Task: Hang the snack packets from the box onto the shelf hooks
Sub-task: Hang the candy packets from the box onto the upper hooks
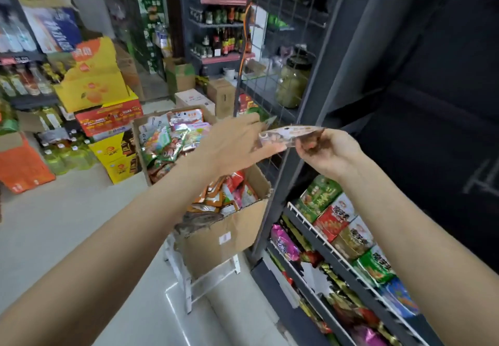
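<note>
Both hands hold one brown and white snack packet (290, 135) level in front of the wire grid panel (286, 48) of the dark shelf. My left hand (232, 144) pinches its left end and my right hand (328, 152) grips its right end. Below my left arm an open cardboard box (229, 235) full of several colourful snack packets (172, 140) stands on a white stool (189, 283). The blur hides any hooks on the grid.
Lower shelves (337, 259) at the right hold bagged snacks behind white wire rails. A jar (293, 81) stands behind the grid. Stacked yellow and red cartons (108, 119), bottles and an orange pack (21, 167) crowd the left. Pale floor lies between.
</note>
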Motion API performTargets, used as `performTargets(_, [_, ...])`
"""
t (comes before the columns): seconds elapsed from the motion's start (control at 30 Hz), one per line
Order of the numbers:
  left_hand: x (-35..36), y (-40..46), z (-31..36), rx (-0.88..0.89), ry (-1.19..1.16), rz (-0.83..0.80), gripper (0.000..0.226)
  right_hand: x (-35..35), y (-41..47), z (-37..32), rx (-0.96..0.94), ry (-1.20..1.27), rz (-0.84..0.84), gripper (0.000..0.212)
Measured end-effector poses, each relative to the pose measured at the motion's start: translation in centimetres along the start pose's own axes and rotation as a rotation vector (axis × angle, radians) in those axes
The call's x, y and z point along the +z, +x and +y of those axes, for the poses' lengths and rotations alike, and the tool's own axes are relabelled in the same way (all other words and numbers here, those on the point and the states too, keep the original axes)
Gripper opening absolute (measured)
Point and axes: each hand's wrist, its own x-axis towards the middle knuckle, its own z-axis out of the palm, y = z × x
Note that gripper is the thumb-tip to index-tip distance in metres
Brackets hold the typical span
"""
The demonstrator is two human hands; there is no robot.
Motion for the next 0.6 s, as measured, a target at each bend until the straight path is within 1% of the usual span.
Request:
performTargets(0.03, [-0.5,0.7,1.0,0.087,0.039,0.016,0.041,-0.4,-1.1,-0.8,-0.025,0.012,0.006,0.023])
performTargets(0.07, [-0.9,1.4,1.9,0.149,0.064,0.038,0.028,-0.8,-2.3,-1.5,-0.050,0.011,0.003,0.023])
performTargets(0.1, [-1.2,2.0,2.7,0.166,0.061,0.058,0.019,-1.1,-3.6,-2.2,-0.075,-0.009,-0.005,0.025])
performTargets(0.13, [-1.5,2.8,3.4,0.146,0.025,0.072,0.018,-1.4,-5.0,-2.8,-0.109,-0.073,-0.010,0.027])
performTargets(0.17, [-1.9,3.5,4.3,0.100,-0.031,0.084,0.023,-1.8,-6.3,-3.5,-0.161,-0.210,0.012,0.029])
performTargets(0.2, [-2.3,4.2,5.4,0.056,-0.100,0.108,0.030,-2.4,-7.6,-4.2,-0.242,-0.421,0.067,0.032])
performTargets(0.23, [-2.9,4.8,6.6,0.035,-0.160,0.109,0.034,-2.8,-9.1,-4.8,-0.339,-0.686,0.153,0.040])
performTargets(0.3, [-4.0,5.8,9.1,0.064,-0.226,0.144,0.038,-4.3,-12.4,-6.5,-0.570,-1.200,0.345,0.058])
performTargets(0.33, [-4.7,6.4,10.7,0.077,-0.256,0.160,0.039,-5.2,-14.2,-7.5,-0.684,-1.419,0.445,0.063])
performTargets(0.37, [-5.4,6.8,12.4,0.087,-0.283,0.167,0.043,-6.1,-16.1,-8.4,-0.766,-1.577,0.543,0.064])
performTargets(0.4, [-6.0,7.1,14.1,0.106,-0.304,0.180,0.046,-7.0,-18.0,-9.4,-0.821,-1.639,0.635,0.067])
performTargets(0.43, [-6.7,7.4,16.1,0.122,-0.330,0.198,0.049,-8.0,-20.2,-10.2,-0.858,-1.626,0.688,0.069])
performTargets(0.47, [-7.2,7.7,18.2,0.127,-0.357,0.217,0.049,-8.9,-22.2,-11.1,-0.916,-1.556,0.673,0.069])
performTargets(0.53, [-8.4,8.1,22.9,0.123,-0.426,0.233,0.046,-10.9,-26.0,-12.5,-1.058,-1.379,0.501,0.058])
performTargets(0.57, [-8.9,8.3,25.3,0.125,-0.460,0.235,0.046,-12.0,-27.7,-13.2,-1.120,-1.333,0.397,0.047])
performTargets(0.6, [-9.3,8.6,27.6,0.128,-0.484,0.235,0.047,-13.3,-29.2,-13.9,-1.179,-1.314,0.332,0.030])
